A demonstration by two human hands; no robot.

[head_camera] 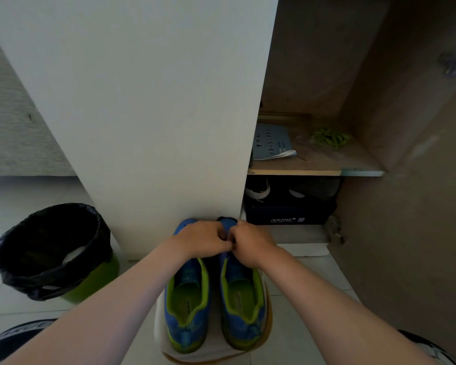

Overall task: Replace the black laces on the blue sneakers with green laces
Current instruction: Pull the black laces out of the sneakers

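Blue sneakers point(186, 330) parked side by side on a white base point(159, 322) on the tiled floor point(300, 272), heels toward the camera, toes right up against the closed white cabinet door point(142, 101). Lime lining and insoles, both mouths gaping. Left grip point(202, 239) and right grip point(250, 242) knuckle to knuckle over the lacing end of the right-hand sneaker, with the left one also covering part of the other shoe's toe. Both narrow, fingers curled in tight, but everything inside tucked under the knuckles, so honestly can't tell whether pinching black lace or just pressing on the upper. Only a dark sliver peeking out between the two. Green laces point(329, 138) in a loose tangle on the wooden shelf point(313, 169) inside the open half of the cabinet, up and to the right, well apart from the shoes, near the back corner. Pale blue booklet point(271, 140) on the same shelf, left of the laces, not touching them. Below the shelf, a dark box point(287, 214) marked AOKANG, with a couple of dark shoes point(258, 191) just above it. Brown open door point(406, 206) along the right side. Off to the left on the floor, a green bin point(90, 283) lined with a black bag point(50, 233), something white at the bottom.
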